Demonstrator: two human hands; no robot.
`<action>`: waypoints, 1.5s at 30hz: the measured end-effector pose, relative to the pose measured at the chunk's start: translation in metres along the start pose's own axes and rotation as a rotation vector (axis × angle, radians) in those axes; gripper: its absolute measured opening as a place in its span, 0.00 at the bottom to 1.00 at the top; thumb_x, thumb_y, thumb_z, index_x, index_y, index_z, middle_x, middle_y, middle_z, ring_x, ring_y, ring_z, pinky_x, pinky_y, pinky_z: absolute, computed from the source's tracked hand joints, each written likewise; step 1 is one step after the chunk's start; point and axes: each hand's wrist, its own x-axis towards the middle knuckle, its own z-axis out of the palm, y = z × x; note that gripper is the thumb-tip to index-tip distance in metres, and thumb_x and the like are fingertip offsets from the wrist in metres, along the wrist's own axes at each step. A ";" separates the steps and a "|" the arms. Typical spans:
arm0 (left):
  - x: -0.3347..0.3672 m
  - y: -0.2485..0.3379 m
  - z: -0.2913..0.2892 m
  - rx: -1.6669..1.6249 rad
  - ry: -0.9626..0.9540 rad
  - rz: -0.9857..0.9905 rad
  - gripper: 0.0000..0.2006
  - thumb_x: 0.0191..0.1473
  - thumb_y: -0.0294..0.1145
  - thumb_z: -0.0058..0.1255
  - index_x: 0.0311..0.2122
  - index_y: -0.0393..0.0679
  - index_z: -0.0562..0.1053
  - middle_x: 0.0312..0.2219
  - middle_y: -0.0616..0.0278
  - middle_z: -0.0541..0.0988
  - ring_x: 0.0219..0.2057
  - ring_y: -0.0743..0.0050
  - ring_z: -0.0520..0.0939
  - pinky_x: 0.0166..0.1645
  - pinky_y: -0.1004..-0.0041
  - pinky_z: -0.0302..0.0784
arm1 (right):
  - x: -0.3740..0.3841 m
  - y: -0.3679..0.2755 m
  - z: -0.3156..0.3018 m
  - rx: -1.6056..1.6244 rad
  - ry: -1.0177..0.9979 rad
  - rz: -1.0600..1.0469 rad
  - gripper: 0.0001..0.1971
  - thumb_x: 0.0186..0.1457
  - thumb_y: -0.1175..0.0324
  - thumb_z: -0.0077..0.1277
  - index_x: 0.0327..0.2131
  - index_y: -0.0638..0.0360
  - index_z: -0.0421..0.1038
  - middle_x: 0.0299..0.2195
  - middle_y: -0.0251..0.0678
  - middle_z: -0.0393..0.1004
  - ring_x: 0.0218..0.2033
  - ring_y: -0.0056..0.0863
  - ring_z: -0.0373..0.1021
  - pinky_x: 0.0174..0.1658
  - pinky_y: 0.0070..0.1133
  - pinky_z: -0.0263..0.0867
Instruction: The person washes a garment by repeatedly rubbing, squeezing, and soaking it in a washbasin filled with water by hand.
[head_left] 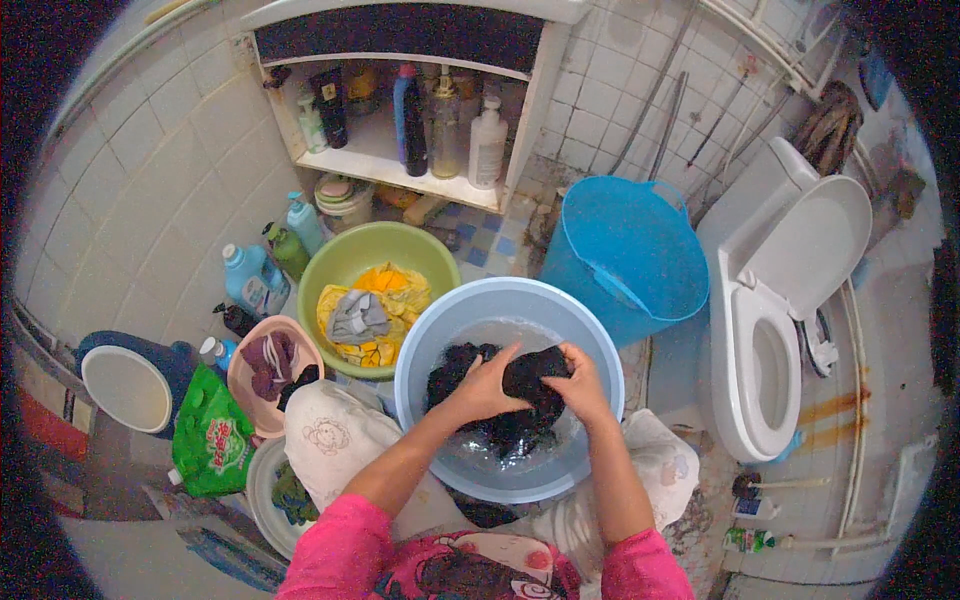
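A light blue basin (pixel 412 400) of water stands in front of me, between my knees. Wet black cloth (pixel 535 378), perhaps a garment, is bunched up between my two hands, and more of it lies in the water below and to the left. My left hand (pixel 485 385) grips the bunch from its left side, thumb and fingers bent around it. On the opposite side my right hand (pixel 580 385) pinches the cloth between thumb and fingers. How the cloth is folded cannot be made out.
Left of the basin are a green tub (pixel 440 262) with yellow and grey cloth, a pink basin (pixel 240 375) with purple cloth, and a green detergent bag (pixel 208 435). A tall blue bucket (pixel 630 250) and a toilet (pixel 750 340) stand right. Bottles fill a cabinet shelf (pixel 450 185) behind.
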 end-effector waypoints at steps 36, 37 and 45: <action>-0.023 0.011 0.036 -0.599 0.150 -0.361 0.21 0.54 0.37 0.35 0.49 0.33 0.61 0.46 0.51 0.66 0.49 0.65 0.64 0.53 0.74 0.54 | -0.004 0.005 0.053 -0.125 0.164 -0.041 0.18 0.56 0.71 0.27 0.49 0.62 0.58 0.52 0.46 0.56 0.56 0.38 0.50 0.58 0.26 0.42; -0.023 0.020 0.035 -0.640 0.163 -0.420 0.20 0.55 0.37 0.32 0.48 0.32 0.61 0.45 0.47 0.66 0.48 0.58 0.65 0.53 0.70 0.56 | -0.002 0.006 0.051 -0.106 0.177 0.028 0.18 0.56 0.70 0.26 0.49 0.63 0.59 0.51 0.46 0.57 0.55 0.38 0.52 0.57 0.26 0.44; 0.000 -0.039 0.035 -1.449 0.338 -0.616 0.18 0.57 0.39 0.29 0.46 0.40 0.63 0.35 0.63 0.69 0.38 0.74 0.68 0.44 0.73 0.64 | -0.044 -0.028 0.098 -0.290 -0.039 -0.283 0.20 0.52 0.79 0.31 0.51 0.63 0.54 0.52 0.48 0.55 0.55 0.41 0.51 0.56 0.28 0.46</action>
